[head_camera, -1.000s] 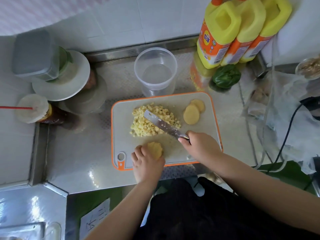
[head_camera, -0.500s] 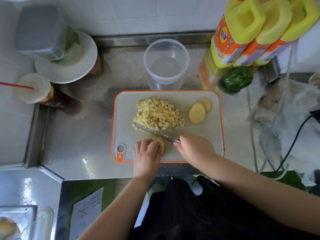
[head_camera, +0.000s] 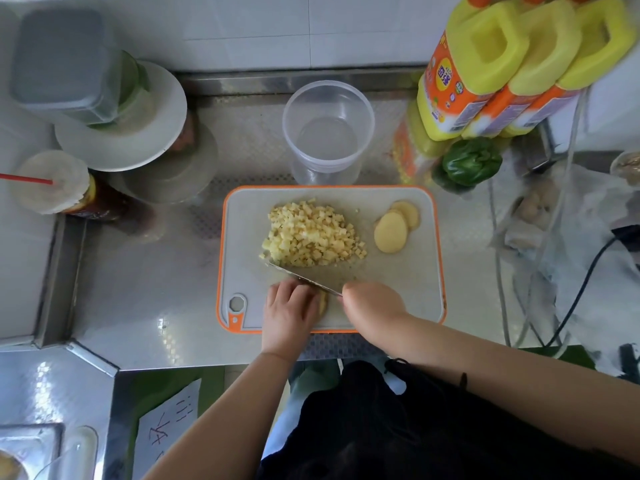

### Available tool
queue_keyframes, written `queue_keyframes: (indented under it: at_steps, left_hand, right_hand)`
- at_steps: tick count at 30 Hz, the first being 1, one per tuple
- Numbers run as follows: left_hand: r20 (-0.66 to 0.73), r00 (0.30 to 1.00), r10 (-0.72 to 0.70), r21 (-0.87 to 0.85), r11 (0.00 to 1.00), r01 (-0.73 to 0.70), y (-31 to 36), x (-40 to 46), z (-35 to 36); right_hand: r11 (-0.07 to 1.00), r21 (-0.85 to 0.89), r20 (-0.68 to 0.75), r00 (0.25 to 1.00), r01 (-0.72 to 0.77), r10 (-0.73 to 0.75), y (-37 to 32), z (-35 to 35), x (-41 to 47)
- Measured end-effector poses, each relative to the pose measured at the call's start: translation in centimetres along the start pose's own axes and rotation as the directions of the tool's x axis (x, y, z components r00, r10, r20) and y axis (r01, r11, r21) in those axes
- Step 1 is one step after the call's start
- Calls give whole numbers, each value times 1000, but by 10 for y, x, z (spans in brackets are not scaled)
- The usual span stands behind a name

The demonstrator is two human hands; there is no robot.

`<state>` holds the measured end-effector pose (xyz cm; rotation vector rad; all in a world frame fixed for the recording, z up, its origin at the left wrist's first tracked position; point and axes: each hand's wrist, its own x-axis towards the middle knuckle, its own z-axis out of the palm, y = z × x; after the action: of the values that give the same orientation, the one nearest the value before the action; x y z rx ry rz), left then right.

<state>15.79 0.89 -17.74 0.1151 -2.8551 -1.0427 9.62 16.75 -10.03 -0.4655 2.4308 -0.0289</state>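
Slicing at the near edge of the cutting board (head_camera: 412, 292): the left hand (head_camera: 289, 311) lies over a pale yellow potato piece (head_camera: 323, 302), its fingers curled down on top and pinning the piece to the board, so that only the piece's right edge shows. The right hand (head_camera: 372, 306) is closed in a fist round the handle of the knife (head_camera: 304, 279), and the handle itself is hidden inside the fist. The blade runs leftward and away from the fist, edge down, touching the fingertips of the left hand and crossing the held piece. Just beyond the blade, at the board's centre, lies a heap of diced potato (head_camera: 311, 233), and the knife tip reaches the heap's near left corner. Two round potato slices (head_camera: 394, 228) overlap toward the board's far right corner, apart from the heap. Behind the board's far edge stands an open clear tub (head_camera: 329, 133). Beyond the far right corner stand three yellow bottles (head_camera: 485, 71), with a green pepper (head_camera: 471, 164) at their foot. Left of the board, well apart, stands a lidded cup (head_camera: 52, 181) with a red straw.
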Motion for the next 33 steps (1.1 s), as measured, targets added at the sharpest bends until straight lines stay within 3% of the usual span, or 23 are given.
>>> queue_keyframes:
  at_steps: [8,13,16,23,33]
  left_hand:
    - [-56,993,106,99,990,-100,0,-2,-2]
    - [-53,992,115,89,990,-110,2,-5,-6]
    - [-32,996,84,66,994,-82,1,-6,-4]
    - [-40,998,53,-15,998,-54,-3,-6,0]
    - [-77,991,109,19,994,-108,-2,-6,0]
  right_hand:
    - [985,173,-8,1000,7,-6,16,-13,6]
    - [997,26,-97,993,66,-63,7,-14,-22]
    - [995,-46,-82,993,85,-88,0,-11,-31]
    - [998,-27,6,999,52,-52,-4,-10,-16]
    - [980,197,14,1000,-8,5,3,-3,0]
